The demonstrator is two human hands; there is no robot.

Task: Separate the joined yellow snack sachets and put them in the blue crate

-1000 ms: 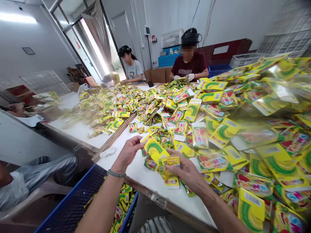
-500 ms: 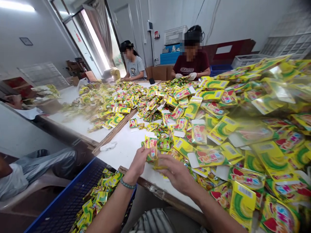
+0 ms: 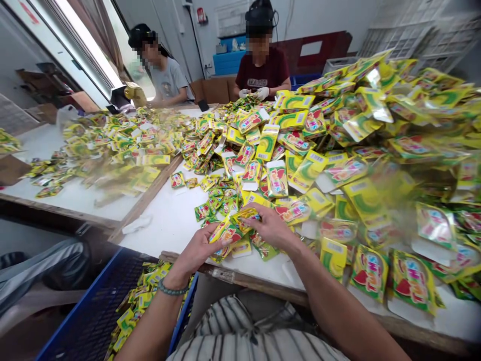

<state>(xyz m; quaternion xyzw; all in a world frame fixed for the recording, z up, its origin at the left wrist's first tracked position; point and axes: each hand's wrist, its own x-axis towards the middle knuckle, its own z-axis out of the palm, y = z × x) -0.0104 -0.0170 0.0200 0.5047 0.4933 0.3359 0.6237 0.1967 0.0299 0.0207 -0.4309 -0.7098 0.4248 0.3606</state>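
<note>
My left hand (image 3: 196, 251) is closed on a yellow and green candy packet (image 3: 225, 233) near the white table's (image 3: 165, 220) front edge. Fingers of my right hand (image 3: 271, 226) pinch another small yellow packet (image 3: 245, 214) just above and right of it. The two hands almost touch. A beaded bracelet (image 3: 171, 290) sits on my left wrist. Several loose packets lie around both hands, and a large heap of yellow packets (image 3: 361, 150) rises to the right.
A blue crate (image 3: 93, 316) holding several packets stands on the floor at lower left. Across the table sit two people; one in a dark red shirt (image 3: 263, 72) wears white gloves. A second table (image 3: 56, 190) with packets lies left.
The view has tilted down and shifted. Both hands have moved together over the packets near the table edge, each now gripping a packet; the left hand was open a second ago.
</note>
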